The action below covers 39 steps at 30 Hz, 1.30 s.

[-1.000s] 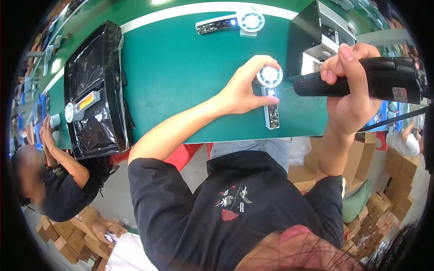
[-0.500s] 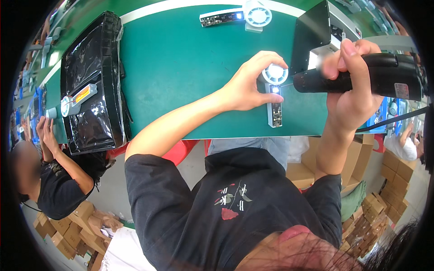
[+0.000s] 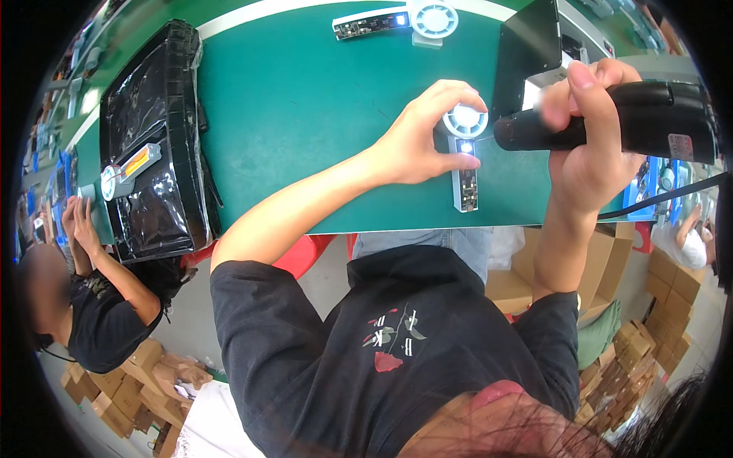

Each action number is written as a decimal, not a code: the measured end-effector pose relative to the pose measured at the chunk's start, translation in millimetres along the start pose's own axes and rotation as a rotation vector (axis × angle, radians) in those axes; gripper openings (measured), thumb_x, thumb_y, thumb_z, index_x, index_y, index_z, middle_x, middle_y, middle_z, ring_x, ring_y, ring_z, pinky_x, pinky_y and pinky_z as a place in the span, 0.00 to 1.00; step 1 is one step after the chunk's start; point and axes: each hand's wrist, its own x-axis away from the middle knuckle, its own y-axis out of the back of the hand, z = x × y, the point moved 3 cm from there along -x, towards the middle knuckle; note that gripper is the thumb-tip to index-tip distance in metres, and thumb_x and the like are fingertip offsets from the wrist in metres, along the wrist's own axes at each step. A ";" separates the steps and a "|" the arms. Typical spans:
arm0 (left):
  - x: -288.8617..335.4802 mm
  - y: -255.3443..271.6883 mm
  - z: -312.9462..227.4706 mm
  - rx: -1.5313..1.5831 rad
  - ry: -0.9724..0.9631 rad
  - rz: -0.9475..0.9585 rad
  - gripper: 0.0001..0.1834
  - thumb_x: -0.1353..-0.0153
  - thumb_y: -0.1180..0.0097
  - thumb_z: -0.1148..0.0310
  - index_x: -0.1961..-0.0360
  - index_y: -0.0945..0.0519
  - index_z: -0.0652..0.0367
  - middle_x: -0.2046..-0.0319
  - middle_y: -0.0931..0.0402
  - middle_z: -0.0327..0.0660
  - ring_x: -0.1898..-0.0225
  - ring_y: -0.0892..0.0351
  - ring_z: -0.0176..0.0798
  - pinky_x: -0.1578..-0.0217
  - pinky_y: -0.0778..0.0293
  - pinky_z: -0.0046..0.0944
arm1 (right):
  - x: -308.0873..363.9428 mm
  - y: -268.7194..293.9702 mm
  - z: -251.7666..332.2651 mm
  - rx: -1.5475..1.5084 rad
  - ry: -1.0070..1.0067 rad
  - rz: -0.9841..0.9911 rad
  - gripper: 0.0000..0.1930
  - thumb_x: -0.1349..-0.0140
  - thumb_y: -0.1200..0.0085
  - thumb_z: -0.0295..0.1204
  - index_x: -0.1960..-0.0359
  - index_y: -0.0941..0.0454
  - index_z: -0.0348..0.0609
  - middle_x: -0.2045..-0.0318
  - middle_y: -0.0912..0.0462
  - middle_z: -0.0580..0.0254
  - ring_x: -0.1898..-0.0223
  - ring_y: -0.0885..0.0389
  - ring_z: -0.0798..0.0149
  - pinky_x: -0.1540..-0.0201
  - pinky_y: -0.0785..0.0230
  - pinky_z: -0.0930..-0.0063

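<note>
Near the table's front edge lies a small pale-blue handheld fan (image 3: 466,120) with a round grille and an opened handle. In that handle a dark circuit board (image 3: 466,183) is exposed, and a white light glows at its upper end. My left hand (image 3: 427,137) is closed round the fan, fingers at the head and thumb on the handle. Raised to the right, my right hand (image 3: 592,145) grips a thick black corded tool, apparently an electric screwdriver (image 3: 657,118). Its thin tip points left towards the fan; contact cannot be made out.
A second opened fan (image 3: 435,19) with a lit board lies at the far edge. Left, a black plastic-wrapped case (image 3: 153,137) carries another fan (image 3: 141,162). A black metal box (image 3: 527,57) stands far right, and a cable (image 3: 664,197) runs below the tool. A co-worker (image 3: 99,298) sits at left.
The black tool and my right hand have shifted very slightly. My left hand keeps its hold on the fan, and the light on the board stays lit.
</note>
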 end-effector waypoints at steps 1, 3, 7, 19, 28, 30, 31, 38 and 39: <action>-1.3 -0.7 0.0 0.004 -0.001 0.004 0.38 0.55 0.18 0.75 0.41 0.22 0.56 0.41 0.26 0.44 0.36 0.26 0.47 0.34 0.30 0.46 | -0.1 0.9 0.5 -0.003 0.008 -0.004 0.07 0.37 0.38 0.18 0.62 0.25 0.36 0.78 0.29 0.63 0.81 0.29 0.68 0.72 0.30 0.69; -0.8 -0.5 0.4 0.001 -0.004 0.001 0.38 0.55 0.18 0.75 0.41 0.22 0.56 0.41 0.25 0.44 0.36 0.26 0.47 0.34 0.30 0.46 | 0.2 1.2 -1.0 -0.001 0.001 0.025 0.07 0.36 0.39 0.18 0.62 0.26 0.36 0.78 0.29 0.63 0.81 0.28 0.68 0.72 0.31 0.70; 0.0 0.7 0.9 -0.002 -0.014 -0.005 0.38 0.55 0.18 0.74 0.41 0.22 0.56 0.41 0.25 0.44 0.37 0.26 0.48 0.34 0.30 0.46 | 2.4 1.2 -2.1 0.014 0.059 0.154 0.07 0.35 0.42 0.18 0.59 0.26 0.36 0.78 0.30 0.64 0.81 0.30 0.69 0.72 0.32 0.70; -0.1 1.0 0.7 -0.015 -0.054 0.002 0.37 0.54 0.19 0.74 0.41 0.22 0.56 0.42 0.24 0.45 0.37 0.25 0.49 0.34 0.30 0.46 | 10.0 5.4 -10.4 -0.219 0.081 0.306 0.13 0.40 0.37 0.13 0.58 0.27 0.38 0.73 0.21 0.60 0.79 0.26 0.72 0.75 0.30 0.76; -2.6 2.0 -2.2 -0.024 -0.054 -0.014 0.37 0.57 0.17 0.74 0.43 0.22 0.55 0.44 0.25 0.46 0.40 0.23 0.51 0.38 0.26 0.46 | 10.2 7.3 -9.7 0.024 0.146 0.405 0.15 0.38 0.37 0.13 0.56 0.29 0.41 0.75 0.26 0.63 0.79 0.28 0.70 0.73 0.30 0.73; -1.9 1.2 -1.6 -0.003 0.000 0.000 0.38 0.57 0.17 0.73 0.43 0.22 0.55 0.43 0.25 0.46 0.40 0.23 0.51 0.38 0.26 0.46 | 7.2 7.7 -8.7 -0.024 0.060 0.402 0.15 0.38 0.37 0.13 0.55 0.28 0.40 0.75 0.26 0.63 0.79 0.27 0.70 0.73 0.30 0.73; -3.7 0.8 0.8 0.025 -0.013 0.010 0.38 0.56 0.17 0.73 0.42 0.22 0.55 0.43 0.25 0.46 0.39 0.23 0.50 0.38 0.26 0.46 | 1.6 11.9 -8.6 -0.015 0.039 0.428 0.15 0.39 0.37 0.13 0.55 0.28 0.39 0.75 0.26 0.63 0.78 0.27 0.70 0.73 0.30 0.74; -3.5 -1.3 1.4 -0.017 -0.029 0.014 0.38 0.54 0.18 0.72 0.40 0.24 0.56 0.42 0.26 0.49 0.38 0.24 0.52 0.36 0.27 0.47 | -6.2 14.1 -11.3 -0.107 0.146 0.751 0.16 0.44 0.37 0.10 0.62 0.28 0.41 0.75 0.27 0.65 0.78 0.27 0.71 0.72 0.34 0.74; -3.3 -0.6 1.1 -0.016 -0.030 0.017 0.38 0.54 0.18 0.72 0.40 0.24 0.56 0.41 0.26 0.49 0.38 0.25 0.52 0.36 0.27 0.48 | -5.2 12.5 -10.2 -0.108 0.154 0.759 0.16 0.44 0.37 0.10 0.63 0.28 0.42 0.75 0.27 0.65 0.77 0.27 0.71 0.72 0.34 0.75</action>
